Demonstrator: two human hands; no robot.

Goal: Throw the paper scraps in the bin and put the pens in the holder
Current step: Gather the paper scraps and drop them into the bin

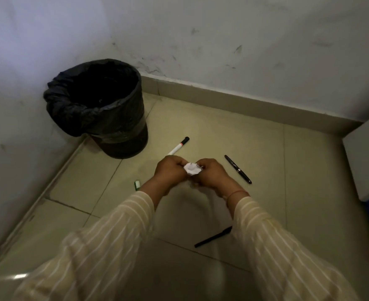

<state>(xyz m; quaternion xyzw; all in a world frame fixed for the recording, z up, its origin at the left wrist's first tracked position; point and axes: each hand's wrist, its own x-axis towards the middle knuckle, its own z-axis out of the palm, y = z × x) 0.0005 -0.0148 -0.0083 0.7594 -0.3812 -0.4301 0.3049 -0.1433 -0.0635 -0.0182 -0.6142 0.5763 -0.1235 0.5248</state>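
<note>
A crumpled white paper scrap [191, 169] is pinched between my left hand [170, 170] and my right hand [211, 174], above the tiled floor. The black bin [105, 118], lined with a black bag, stands in the corner to the far left of my hands. A white marker with a black cap [179, 145] lies just beyond my left hand. On the right of my right hand lies a black pen [238, 169]. Another black pen [213, 237] rests on the floor beneath my right forearm. A green-and-white pen [137, 185] shows partly by my left wrist. No holder is in view.
White walls meet at the corner behind the bin, with a skirting board [244, 101] along the floor's far edge. A white and blue piece of furniture [366, 161] stands at the right edge.
</note>
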